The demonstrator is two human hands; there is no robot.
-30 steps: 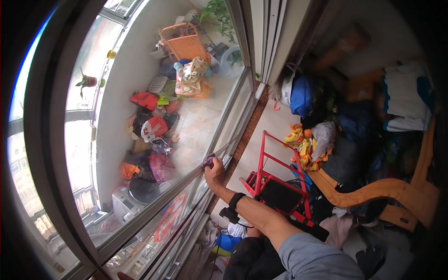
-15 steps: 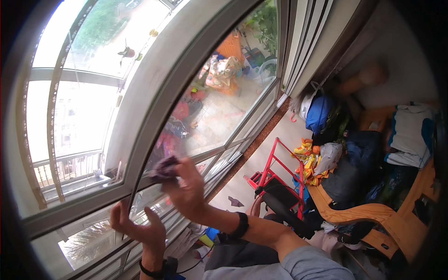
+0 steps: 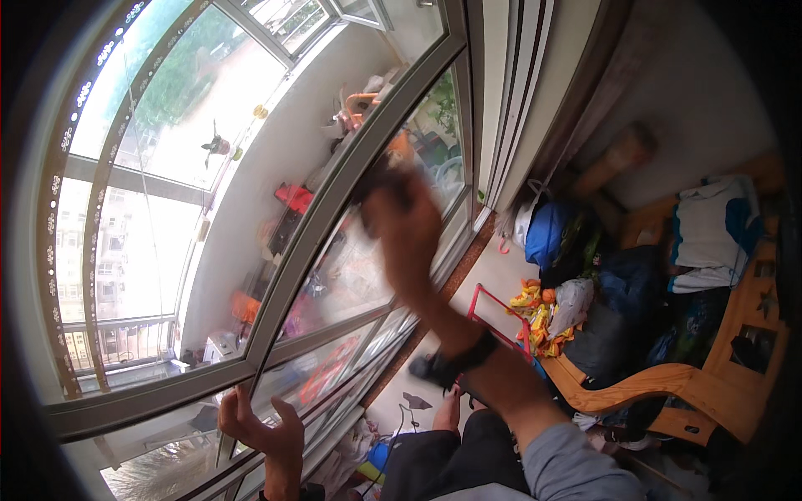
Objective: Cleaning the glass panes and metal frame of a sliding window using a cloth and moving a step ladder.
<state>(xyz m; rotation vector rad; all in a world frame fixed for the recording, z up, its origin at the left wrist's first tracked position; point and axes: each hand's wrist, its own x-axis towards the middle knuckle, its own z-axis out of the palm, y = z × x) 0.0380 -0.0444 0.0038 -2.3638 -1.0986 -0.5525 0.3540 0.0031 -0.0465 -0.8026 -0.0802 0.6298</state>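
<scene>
My right hand (image 3: 409, 238) presses a dark, crumpled cloth (image 3: 386, 179) to the upper part of a glass door pane (image 3: 351, 259). Its fingers are closed round the cloth and partly smeared by motion. Lower left, my left hand (image 3: 266, 434) is raised by the grey metal door frame (image 3: 242, 370), its fingertips at the frame's lower edge. Those fingers are curved and apart, thumb spread, with nothing in them. Black bands circle both wrists.
To the right stands a wooden bench (image 3: 618, 388) piled with clothes and bags, among them a blue bag (image 3: 545, 235). A red metal frame (image 3: 493, 313) is on the floor beside it. Beyond the glass are a balcony with assorted items and bright windows (image 3: 138, 250).
My right hand has moved the cloth up and to the right across the glass. My left hand stays by the frame. The whole view has shifted, showing more of the balcony.
</scene>
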